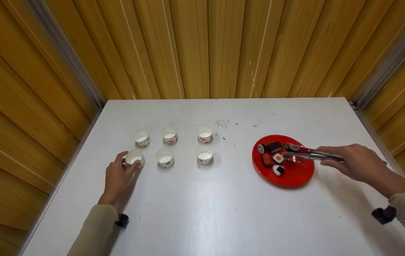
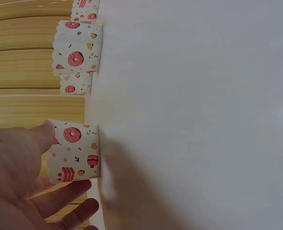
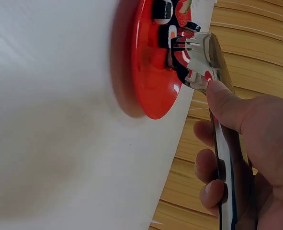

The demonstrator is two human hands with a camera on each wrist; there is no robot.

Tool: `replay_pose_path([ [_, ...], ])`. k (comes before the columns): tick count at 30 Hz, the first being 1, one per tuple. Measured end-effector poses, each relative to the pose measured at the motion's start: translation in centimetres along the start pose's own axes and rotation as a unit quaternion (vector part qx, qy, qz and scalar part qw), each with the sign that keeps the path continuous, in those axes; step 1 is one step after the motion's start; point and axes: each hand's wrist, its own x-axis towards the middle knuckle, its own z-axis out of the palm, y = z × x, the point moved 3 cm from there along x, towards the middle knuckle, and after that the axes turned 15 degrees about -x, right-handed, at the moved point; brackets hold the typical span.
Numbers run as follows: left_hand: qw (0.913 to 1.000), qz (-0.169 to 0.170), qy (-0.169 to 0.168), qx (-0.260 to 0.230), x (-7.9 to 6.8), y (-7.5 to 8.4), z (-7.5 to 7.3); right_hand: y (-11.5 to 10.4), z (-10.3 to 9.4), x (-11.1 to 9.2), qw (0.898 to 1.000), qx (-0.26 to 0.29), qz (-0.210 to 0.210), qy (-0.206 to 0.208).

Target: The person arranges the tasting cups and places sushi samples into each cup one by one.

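Note:
My left hand (image 1: 117, 179) holds a paper baking cup (image 1: 135, 159) with thumb and fingers on opposite sides; the cup stands upright on the table. In the left wrist view this cup (image 2: 76, 152) shows a print of pink doughnuts and cake. My right hand (image 1: 360, 163) grips metal tongs (image 1: 325, 155), thumb along one arm and fingers curled round the other. Their fork-like tips (image 3: 194, 43) reach over a red plate (image 1: 291, 179), right beside a white sushi piece with an orange centre (image 1: 278, 158). Other toy-like sushi pieces lie around it, including a black-and-white rice ball (image 1: 278, 170).
Several more paper cups stand in two rows on the white table (image 1: 202, 213), among them a front-row cup (image 1: 165, 160) and a right-hand cup (image 1: 205, 157). Wood-look panels (image 1: 195, 49) rise behind and at both sides.

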Motion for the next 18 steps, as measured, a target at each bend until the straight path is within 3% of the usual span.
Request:
replay_pose_path([
  [18, 0.9999, 0.016, 0.0, -0.005, 0.2, -0.2, -0.1, -6.7, -3.7, 6.1, 0.997, -0.011, -0.068, 0.024],
])
